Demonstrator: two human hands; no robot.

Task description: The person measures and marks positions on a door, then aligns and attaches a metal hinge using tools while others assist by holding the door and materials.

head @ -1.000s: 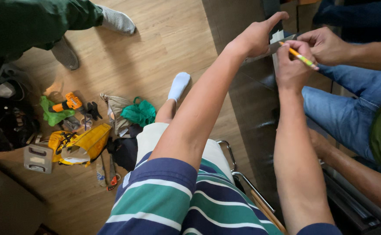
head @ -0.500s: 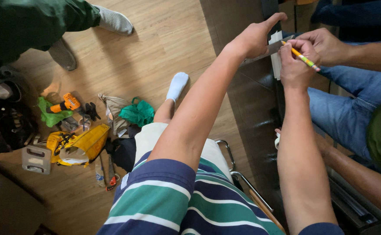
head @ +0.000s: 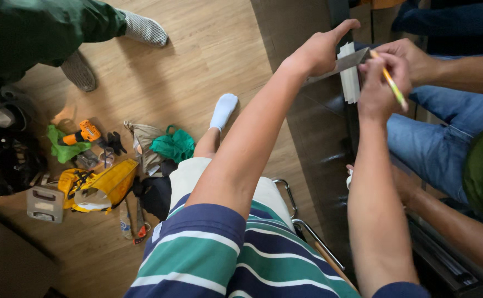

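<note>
Pressing a flat grey metal ruler (head: 345,62) against the dark upright panel (head: 313,127), the left hand (head: 317,52) is seen with its forefinger stretched along the top edge, so that the straightedge is kept from slipping while a line is marked. The left grip is thus clenched on the ruler, which is held high against the panel, just above a strip of white paper or tape (head: 350,77). A yellow pencil (head: 389,83) is pinched in the right hand (head: 379,83), its grip closed on the shaft, the tip angled up toward the ruler's edge. A second person's hand (head: 412,58), reaching in from the right in front of blue jeans (head: 434,138), is laid close against the far end of the ruler, apparently to steady it; whether it touches the metal cannot be told. Compared with the frame one second earlier, the pencil is tilted more steeply and lies lower, and the right hand is shifted slightly downward along the panel, while the left hand is kept in the same pressed pose. On the wooden floor (head: 197,49) well apart, an orange drill (head: 84,132), a yellow tool bag (head: 95,185) and a green cloth bag (head: 174,144) are left lying unchanged.
</note>
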